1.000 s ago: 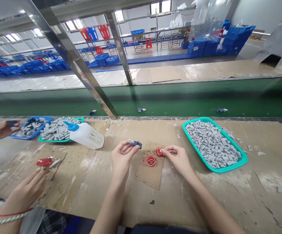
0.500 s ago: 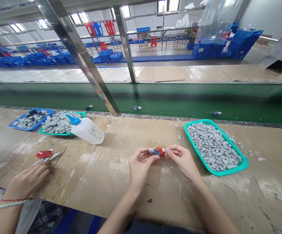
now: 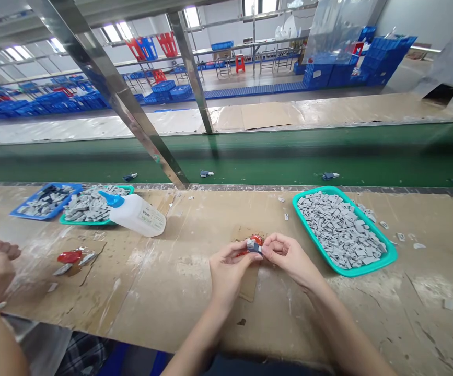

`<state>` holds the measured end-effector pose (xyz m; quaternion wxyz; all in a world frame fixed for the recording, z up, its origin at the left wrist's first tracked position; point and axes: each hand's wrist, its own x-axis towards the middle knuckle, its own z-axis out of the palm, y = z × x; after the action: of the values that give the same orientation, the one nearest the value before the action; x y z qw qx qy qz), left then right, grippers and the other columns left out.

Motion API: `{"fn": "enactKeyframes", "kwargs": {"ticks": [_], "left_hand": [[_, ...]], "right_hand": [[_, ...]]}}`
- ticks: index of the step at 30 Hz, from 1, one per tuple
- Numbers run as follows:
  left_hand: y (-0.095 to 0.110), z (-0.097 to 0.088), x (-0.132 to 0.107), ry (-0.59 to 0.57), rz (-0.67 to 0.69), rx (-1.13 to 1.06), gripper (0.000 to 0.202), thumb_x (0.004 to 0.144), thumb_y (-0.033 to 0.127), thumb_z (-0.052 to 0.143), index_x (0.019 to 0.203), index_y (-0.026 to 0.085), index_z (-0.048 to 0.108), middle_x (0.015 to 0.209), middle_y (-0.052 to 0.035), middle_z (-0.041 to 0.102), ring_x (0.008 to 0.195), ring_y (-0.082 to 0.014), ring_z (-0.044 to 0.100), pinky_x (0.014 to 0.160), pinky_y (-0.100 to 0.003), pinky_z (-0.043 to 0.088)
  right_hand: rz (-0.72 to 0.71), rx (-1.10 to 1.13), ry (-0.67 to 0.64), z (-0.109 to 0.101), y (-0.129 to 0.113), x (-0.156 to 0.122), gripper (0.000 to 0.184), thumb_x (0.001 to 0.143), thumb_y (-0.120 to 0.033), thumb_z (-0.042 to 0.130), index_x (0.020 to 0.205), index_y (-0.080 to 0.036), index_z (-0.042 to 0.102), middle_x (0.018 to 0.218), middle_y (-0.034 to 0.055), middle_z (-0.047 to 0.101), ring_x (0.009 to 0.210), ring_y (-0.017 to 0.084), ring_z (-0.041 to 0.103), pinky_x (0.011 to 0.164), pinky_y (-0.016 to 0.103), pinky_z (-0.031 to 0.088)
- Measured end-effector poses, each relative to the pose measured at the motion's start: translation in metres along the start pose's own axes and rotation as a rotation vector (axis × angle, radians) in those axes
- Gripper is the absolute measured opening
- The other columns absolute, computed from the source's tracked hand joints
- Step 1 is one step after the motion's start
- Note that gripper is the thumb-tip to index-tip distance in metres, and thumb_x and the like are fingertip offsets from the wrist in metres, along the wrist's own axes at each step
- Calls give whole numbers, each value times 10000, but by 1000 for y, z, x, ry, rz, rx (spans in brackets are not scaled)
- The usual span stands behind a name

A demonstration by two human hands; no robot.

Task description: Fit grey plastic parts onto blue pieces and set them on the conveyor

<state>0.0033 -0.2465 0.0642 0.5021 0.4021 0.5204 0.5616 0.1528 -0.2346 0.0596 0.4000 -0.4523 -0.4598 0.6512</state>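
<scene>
Both hands pinch one tiny part together at mid-frame, just over a red cap.

Across the lower frame runs the worn, smeared brown tabletop (image 3: 163, 292). Right of centre on it lies the teal plastic tray (image 3: 391, 256), heaped with small grey plastic pieces (image 3: 339, 230), just right of the hands. The left hand (image 3: 228, 271) and right hand (image 3: 289, 256) meet fingertip to fingertip, each grip closed narrowly on the small grey-and-blue plastic piece (image 3: 254, 245). They hold it just above the round red plastic cap (image 3: 259, 239), over a loose cardboard scrap (image 3: 250, 284). The step in hand looks like joining two tiny parts. The next move would call for fine fingertip alignment and a steady pinch, as the fingers partly hide the piece.
</scene>
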Motion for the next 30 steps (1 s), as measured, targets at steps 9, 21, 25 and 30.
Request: {"fn": "enactKeyframes", "kwargs": {"ticks": [9, 21, 25, 30], "left_hand": [[-1, -1, 3, -178, -65, -48, 297, 638, 133, 760, 928, 178, 716, 935, -64, 735, 873, -220, 689, 803, -316, 572], [7, -24, 52, -151, 104, 81, 347, 812, 289, 600, 1147, 214, 549, 1081, -71, 626, 997, -193, 613, 926, -360, 467], [19, -39, 77, -116, 166, 162, 330, 780, 315, 625, 1084, 202, 563, 996, -61, 629, 944, -191, 620, 917, -381, 469], [30, -36, 110, -304, 119, 373, 361, 789, 338, 583, 1105, 164, 563, 996, -104, 661, 924, -213, 642, 893, -406, 483]], "right_hand": [[2, 116, -30, 6, 3, -2, 279, 787, -434, 623, 748, -174, 529, 736, 2, 610, 651, 111, 512, 539, 205, 398], [-252, -722, 818, -72, -7, -10, 232, 830, -379, 529, 926, -214, 660, 931, 87, 659, 929, 273, 523, 801, 396, 406], [-262, -1113, 1017, -111, 7, -8, 233, 802, -336, 558, 944, -212, 696, 953, 141, 591, 1025, 341, 373, 861, 479, 329], [-220, -1207, 860, -114, 12, 8, 168, 769, -287, 615, 894, -252, 722, 897, 132, 537, 993, 350, 351, 790, 469, 353]]}}
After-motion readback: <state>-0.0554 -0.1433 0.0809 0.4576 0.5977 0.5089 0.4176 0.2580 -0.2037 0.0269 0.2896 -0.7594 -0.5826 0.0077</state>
